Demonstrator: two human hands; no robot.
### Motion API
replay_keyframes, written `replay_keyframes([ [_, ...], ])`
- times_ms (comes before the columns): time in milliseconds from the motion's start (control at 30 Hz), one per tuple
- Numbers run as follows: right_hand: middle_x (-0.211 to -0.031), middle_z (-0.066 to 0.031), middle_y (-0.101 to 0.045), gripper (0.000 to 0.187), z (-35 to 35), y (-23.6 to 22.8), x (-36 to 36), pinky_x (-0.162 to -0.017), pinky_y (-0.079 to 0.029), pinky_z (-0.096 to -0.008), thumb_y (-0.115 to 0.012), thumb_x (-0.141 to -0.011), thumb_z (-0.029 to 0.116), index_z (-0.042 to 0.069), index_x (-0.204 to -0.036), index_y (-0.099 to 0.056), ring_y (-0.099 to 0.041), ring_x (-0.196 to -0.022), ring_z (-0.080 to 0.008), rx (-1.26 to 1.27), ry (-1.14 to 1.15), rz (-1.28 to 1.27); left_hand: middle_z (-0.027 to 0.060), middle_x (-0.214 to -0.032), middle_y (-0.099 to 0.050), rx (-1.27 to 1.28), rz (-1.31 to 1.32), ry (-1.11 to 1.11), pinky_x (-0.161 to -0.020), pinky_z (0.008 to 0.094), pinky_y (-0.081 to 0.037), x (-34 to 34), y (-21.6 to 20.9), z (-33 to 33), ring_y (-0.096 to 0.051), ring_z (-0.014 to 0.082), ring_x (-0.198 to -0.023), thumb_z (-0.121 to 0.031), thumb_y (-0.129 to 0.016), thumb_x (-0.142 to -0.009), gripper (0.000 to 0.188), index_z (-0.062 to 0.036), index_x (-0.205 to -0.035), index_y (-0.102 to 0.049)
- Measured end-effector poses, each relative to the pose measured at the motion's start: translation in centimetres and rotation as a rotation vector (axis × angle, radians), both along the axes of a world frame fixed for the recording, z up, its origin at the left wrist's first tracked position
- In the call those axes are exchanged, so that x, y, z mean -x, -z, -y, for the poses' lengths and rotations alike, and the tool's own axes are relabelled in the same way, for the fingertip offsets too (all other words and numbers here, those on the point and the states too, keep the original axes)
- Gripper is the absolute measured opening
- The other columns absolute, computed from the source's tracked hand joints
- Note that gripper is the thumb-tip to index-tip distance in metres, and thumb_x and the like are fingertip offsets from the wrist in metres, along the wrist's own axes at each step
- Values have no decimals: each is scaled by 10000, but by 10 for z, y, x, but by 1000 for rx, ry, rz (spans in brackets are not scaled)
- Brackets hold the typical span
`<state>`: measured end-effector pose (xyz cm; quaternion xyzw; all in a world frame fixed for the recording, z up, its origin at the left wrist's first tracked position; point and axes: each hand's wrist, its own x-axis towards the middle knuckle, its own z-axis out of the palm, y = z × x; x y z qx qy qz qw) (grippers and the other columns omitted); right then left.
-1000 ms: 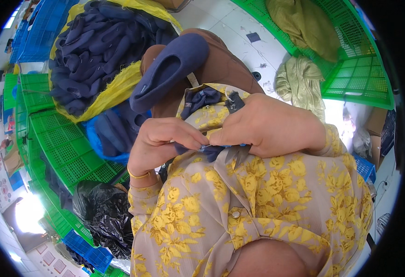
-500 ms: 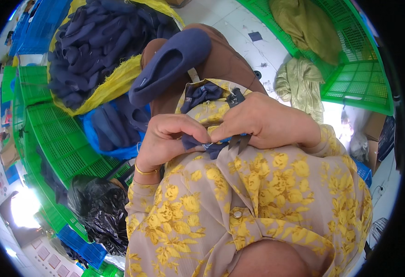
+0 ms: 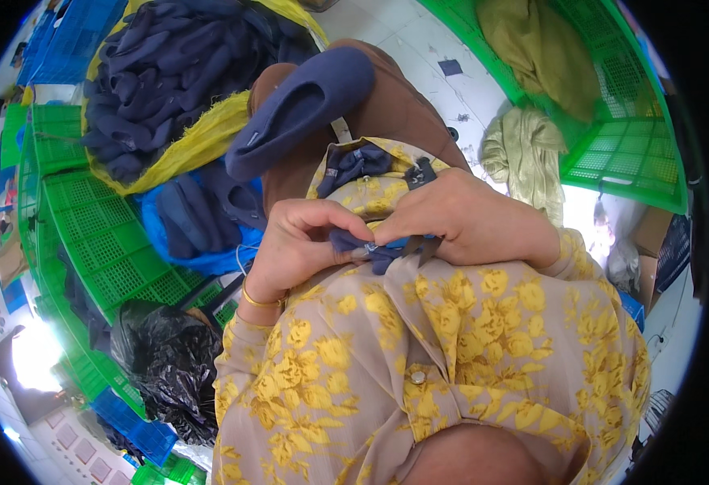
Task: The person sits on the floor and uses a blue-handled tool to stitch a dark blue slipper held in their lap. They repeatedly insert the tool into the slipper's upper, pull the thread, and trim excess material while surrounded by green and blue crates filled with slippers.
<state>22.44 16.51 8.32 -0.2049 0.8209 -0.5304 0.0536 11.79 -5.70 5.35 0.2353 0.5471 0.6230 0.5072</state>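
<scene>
Close in front of my chest, my left hand (image 3: 296, 242) pinches a small navy cloth piece (image 3: 382, 263) between thumb and fingertips. My right hand (image 3: 471, 217) meets it there, thumb and finger closed at the same piece. Two dark pointed blades of scissors (image 3: 427, 250) stick out below the right hand's curled fingers; the handles are mostly hidden. Another crumpled navy cloth piece (image 3: 358, 164) lies in my lap on the yellow-flowered cloth. A navy felt slipper (image 3: 306, 105) rests across my brown-trousered knees, opening upward.
Ahead left stands a yellow sack (image 3: 197, 145) heaped with navy slippers. Beside it, a blue bag (image 3: 164, 242) holds more. Green crates (image 3: 112, 242) line the left, near a black plastic bag (image 3: 168, 364). At right, a green basket (image 3: 625, 153) holds olive cloth; pale cloth (image 3: 524, 149) hangs nearby.
My hands stay together at the navy cloth piece, with only a slight shift of the fingers. The whole view has moved a little.
</scene>
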Motion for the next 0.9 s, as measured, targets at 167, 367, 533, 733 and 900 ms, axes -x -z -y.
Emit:
replay_keyframes([
  [167, -990, -112, -692, 544, -4, 18, -9, -760, -521, -354, -525, -623, -124, 68, -1115, -656, -660, -897, -298, 111, 94, 91, 80, -953, -690, 16, 109, -31, -726, 215, -540, 0, -7, -2, -670, 116, -804, 36, -683, -842, 172, 23, -1013, -680],
  [367, -965, -105, -694, 484, 0, 17, -12, -770, -521, -333, -552, -637, -123, 71, -1069, -650, -674, -894, -282, 125, 148, 116, 69, -920, -682, -2, 175, -44, -714, 207, -532, -5, -8, -6, -661, 104, -797, -8, -669, -870, 146, 26, -1012, -652],
  [533, -900, -97, -687, 389, 7, 27, -15, -706, -509, -330, -588, -675, -97, 70, -1023, -642, -674, -820, -276, 116, 206, 76, 63, -878, -682, 82, 88, -30, -687, 203, -516, -7, -9, -11, -650, 99, -779, -5, -667, -869, 127, 22, -991, -642],
  [733, -799, -65, -630, 242, 6, 19, -10, -617, -468, -316, -599, -780, -24, 71, -1002, -625, -621, -694, -202, 84, 347, 325, 85, -858, -681, 27, 158, -135, -659, 207, -510, -11, -2, -13, -641, 99, -722, -6, -667, -864, 102, 13, -951, -617],
  [900, -939, -64, -622, 201, -2, 14, -2, -603, -475, -332, -657, -804, 73, 70, -1002, -622, -623, -724, -216, 4, 454, -51, 94, -848, -681, 123, 148, -201, -660, 223, -525, -10, -4, -19, -647, 109, -685, -16, -651, -871, 101, 11, -956, -603],
])
